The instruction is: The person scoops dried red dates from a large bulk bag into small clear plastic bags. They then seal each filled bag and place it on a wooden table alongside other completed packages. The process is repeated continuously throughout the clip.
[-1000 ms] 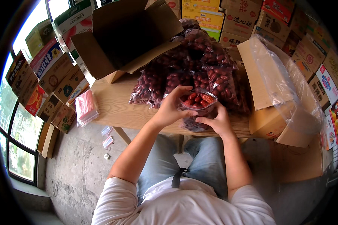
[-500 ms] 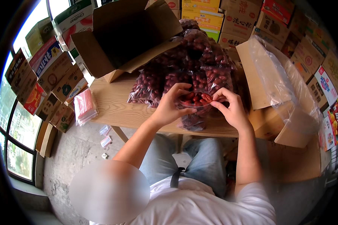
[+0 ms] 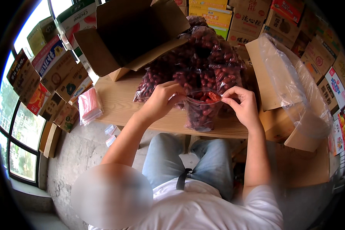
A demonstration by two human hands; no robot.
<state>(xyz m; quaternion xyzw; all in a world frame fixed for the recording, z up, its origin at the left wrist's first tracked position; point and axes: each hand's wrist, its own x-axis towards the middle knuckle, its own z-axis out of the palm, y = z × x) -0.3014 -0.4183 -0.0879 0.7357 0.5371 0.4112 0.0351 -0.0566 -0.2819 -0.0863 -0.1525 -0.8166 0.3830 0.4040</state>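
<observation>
A clear plastic bag of red dates stands at the table's front edge, its mouth facing up and stretched between my two hands. My left hand is closed on the left side of the bag's rim, its fingertips partly hidden. On the right, my right hand pinches the opposite rim between thumb and fingers. Wrinkled dates show inside the opening, a brighter red one near the right side. Just behind it rises a heap of filled bags of dates.
An opened cardboard box sits tilted at the back left. Another carton with a plastic liner is at the right. A pack of pink-striped bags lies on the table's left end. Stacked cartons line the back.
My left hand has shifted left and changed from spread fingers to a closed grip on the rim. The bag's mouth is pulled wider, and my right hand has moved slightly right.
</observation>
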